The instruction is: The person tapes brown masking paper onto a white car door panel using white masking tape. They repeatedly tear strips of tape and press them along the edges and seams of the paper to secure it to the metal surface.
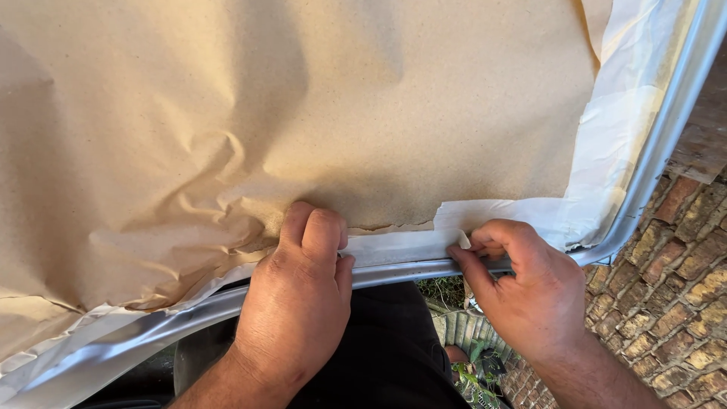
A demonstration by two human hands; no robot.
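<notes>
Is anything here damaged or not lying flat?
Yes. The brown paper is crumpled into folds at lower left, beside the left hand. Its lower edge looks torn and ragged above the tape, whose end the right hand pinches.

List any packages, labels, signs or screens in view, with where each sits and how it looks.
None in view. There is only plain brown paper taped with pale tape along a silver metal edge; the left hand presses the paper and the right hand pinches the tape's end.
</notes>
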